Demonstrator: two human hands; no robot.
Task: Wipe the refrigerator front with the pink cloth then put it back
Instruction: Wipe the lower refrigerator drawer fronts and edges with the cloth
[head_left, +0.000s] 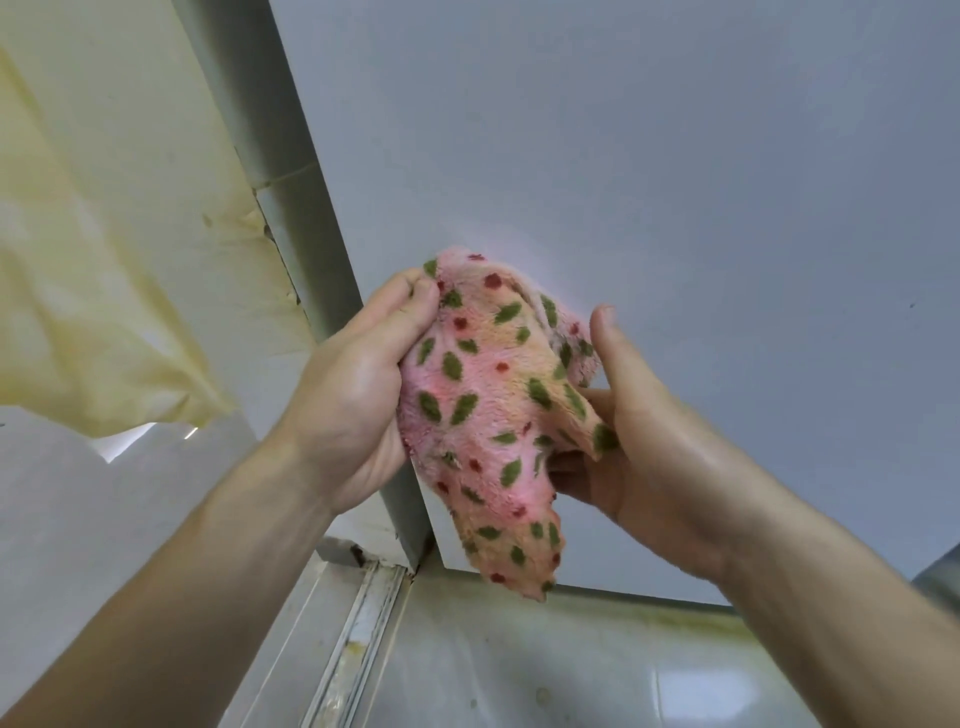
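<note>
The pink cloth (485, 410) hides most of the fingers of the left hand (358, 395) and the fingertips of the right hand (639, 441), so how they lie beneath it cannot be told. Both forearms are cut off by the lower edge. The refrigerator front (649, 156) runs out past the top and right edges, and the yellow curtain (78, 291) past the left edge.

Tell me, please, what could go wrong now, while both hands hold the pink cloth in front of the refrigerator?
1. The pink cloth is bunched between the left hand and right hand, so only a small patch might meet the refrigerator front, probably leaving streaks.
2. Its loose lower end hangs free near the grimy floor track; it could pick up dirt there.
</note>
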